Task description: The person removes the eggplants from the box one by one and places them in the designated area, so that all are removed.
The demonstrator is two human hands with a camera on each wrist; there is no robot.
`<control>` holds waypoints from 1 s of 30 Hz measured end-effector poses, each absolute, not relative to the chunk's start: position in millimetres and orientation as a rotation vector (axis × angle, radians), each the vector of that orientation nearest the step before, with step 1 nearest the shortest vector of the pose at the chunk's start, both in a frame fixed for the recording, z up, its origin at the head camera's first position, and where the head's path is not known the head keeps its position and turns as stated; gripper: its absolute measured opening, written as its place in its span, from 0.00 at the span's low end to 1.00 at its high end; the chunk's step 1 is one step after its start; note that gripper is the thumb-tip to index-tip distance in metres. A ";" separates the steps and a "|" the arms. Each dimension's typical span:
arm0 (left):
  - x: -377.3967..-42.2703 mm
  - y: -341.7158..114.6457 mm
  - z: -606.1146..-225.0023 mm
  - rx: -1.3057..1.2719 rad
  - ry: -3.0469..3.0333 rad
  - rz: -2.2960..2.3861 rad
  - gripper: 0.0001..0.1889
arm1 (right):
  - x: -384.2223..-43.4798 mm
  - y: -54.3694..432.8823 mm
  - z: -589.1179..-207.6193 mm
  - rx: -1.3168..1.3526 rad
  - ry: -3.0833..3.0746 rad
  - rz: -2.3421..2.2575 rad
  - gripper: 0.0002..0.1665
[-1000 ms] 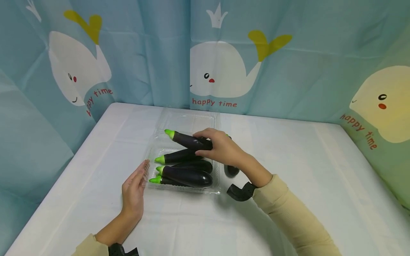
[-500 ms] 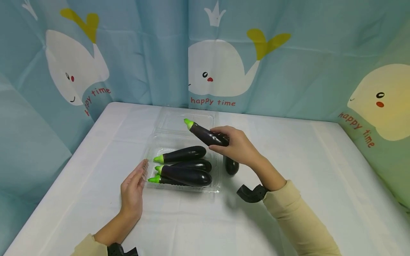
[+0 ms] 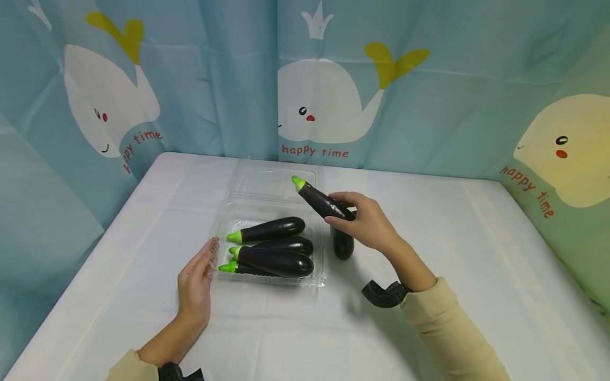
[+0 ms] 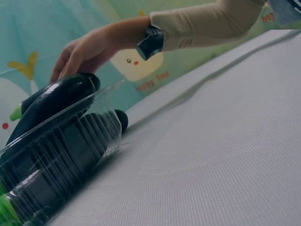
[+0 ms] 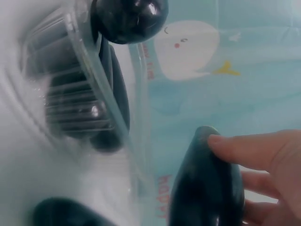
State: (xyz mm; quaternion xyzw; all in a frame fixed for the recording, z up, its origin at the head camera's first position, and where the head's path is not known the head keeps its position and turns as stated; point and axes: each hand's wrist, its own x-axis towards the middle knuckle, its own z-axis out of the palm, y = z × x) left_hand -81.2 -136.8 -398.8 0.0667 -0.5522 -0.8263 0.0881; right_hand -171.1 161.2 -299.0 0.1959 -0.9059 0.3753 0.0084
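Observation:
My right hand (image 3: 364, 219) grips an eggplant (image 3: 319, 202) by its thick end, thumb and fingers on opposite sides. The eggplant's green stem points up and left, over the right side of a clear plastic box (image 3: 318, 281). My left hand (image 3: 194, 288) rests its straight fingers along the box's left wall; the left wrist view does not show that hand. Several dark eggplants (image 3: 276, 262) with green stems lie in the box, one on top of others. Another eggplant (image 3: 343, 246) lies on the table just right of the box, partly hidden beneath my right hand.
The box's clear lid (image 3: 259, 182) lies folded back toward the far table edge. A white cloth covers the table (image 3: 457, 254). Behind it hangs a blue curtain (image 3: 238, 95) printed with whales.
My right hand has carried the eggplant rightward from above the box toward its right edge. The eggplant has tilted more steeply. My left hand stays at the box.

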 end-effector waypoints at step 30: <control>-82.2 -137.3 -401.2 0.188 -1.648 -2.468 0.22 | -163.4 196.5 -336.3 -0.018 -2.749 1.381 0.30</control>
